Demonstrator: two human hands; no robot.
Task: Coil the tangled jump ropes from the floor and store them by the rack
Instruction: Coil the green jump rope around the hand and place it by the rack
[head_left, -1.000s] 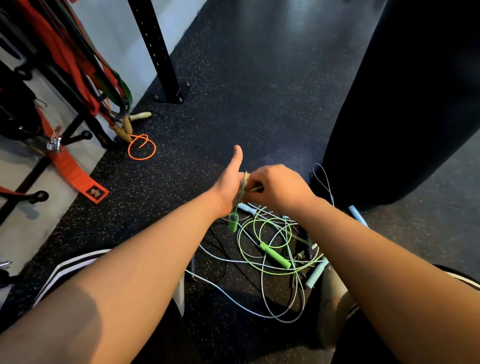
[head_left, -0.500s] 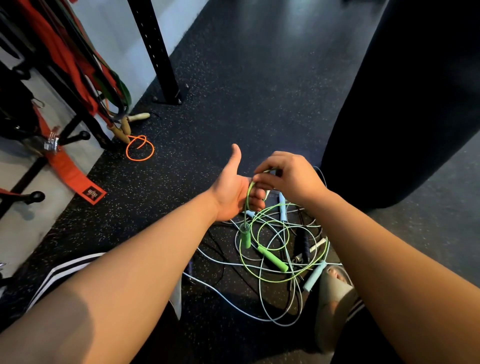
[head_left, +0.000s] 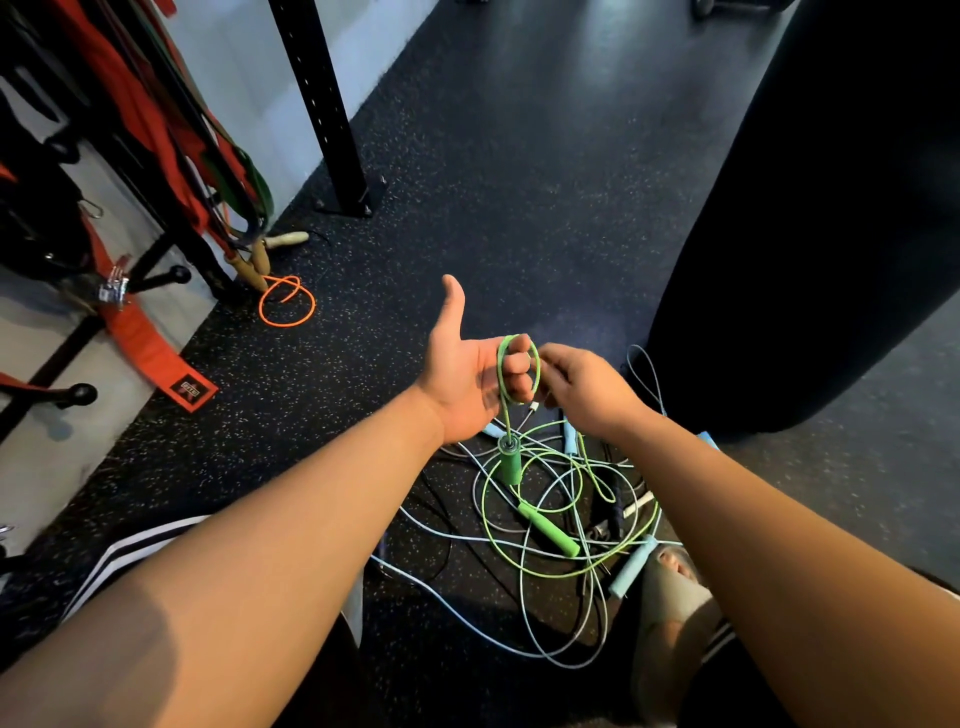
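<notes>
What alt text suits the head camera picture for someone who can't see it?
The left hand, thumb up, holds a loop of green jump rope round its fingers while the right hand pinches the cord. One green handle dangles above tangled ropes on the floor.

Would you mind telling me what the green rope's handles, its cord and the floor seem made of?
The green handles look like matte foam, soft and unshiny, though rubber is possible. The green cord looks plastic-coated, thin and smooth; its core is hidden. The floor looks like black rubber matting, grainy with pale flecks.
</notes>
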